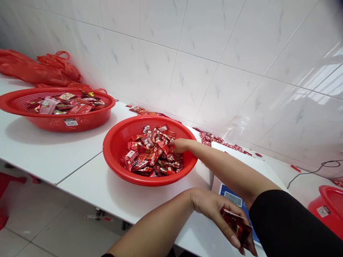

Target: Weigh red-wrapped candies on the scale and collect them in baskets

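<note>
My left hand (219,210) is closed around dark red wrapped packets (237,226), low at the right, over a blue scale (232,194) with a small display. My right hand (179,145) reaches across into the round red basket (115,160), its fingers down at the right side of the heap of small red wrapped packets (146,153). Those fingertips are largely hidden among the packets, and what they hold, if anything, cannot be made out.
Another red basket (66,123) with mixed packets stands at the left, with red plastic bags (40,69) behind it. Loose packets (214,138) lie along the tiled wall. A third red basket (321,203) and a black cable (308,173) are at the right.
</note>
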`<state>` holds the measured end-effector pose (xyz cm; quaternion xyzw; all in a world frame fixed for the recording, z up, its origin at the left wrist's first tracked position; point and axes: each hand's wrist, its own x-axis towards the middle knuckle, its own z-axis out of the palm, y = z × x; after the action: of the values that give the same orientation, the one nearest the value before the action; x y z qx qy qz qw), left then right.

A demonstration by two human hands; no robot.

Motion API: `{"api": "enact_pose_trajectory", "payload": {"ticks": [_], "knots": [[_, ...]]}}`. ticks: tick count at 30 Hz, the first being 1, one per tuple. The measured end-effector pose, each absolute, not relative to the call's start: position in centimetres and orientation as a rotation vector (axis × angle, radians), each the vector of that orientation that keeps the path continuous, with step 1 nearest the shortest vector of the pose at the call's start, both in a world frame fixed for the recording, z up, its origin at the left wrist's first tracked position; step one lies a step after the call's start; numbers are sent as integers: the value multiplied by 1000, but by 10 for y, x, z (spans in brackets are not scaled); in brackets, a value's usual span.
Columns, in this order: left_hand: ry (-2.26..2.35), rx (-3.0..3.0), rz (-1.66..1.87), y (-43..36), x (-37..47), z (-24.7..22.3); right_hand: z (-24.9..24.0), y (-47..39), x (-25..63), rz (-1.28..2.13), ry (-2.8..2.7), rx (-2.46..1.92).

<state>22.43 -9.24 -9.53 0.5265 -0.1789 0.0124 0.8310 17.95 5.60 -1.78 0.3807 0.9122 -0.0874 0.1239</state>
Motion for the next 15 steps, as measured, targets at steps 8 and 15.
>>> {"api": "enact_pose_trajectory", "payload": {"ticks": [8,15], "knots": [[-324,1128,6,-90,223,-100,-30,54,173,-172,2613,966],[-261,1147,39,-90,212,-89,-13,49,178,-184,2764,1021]]}}
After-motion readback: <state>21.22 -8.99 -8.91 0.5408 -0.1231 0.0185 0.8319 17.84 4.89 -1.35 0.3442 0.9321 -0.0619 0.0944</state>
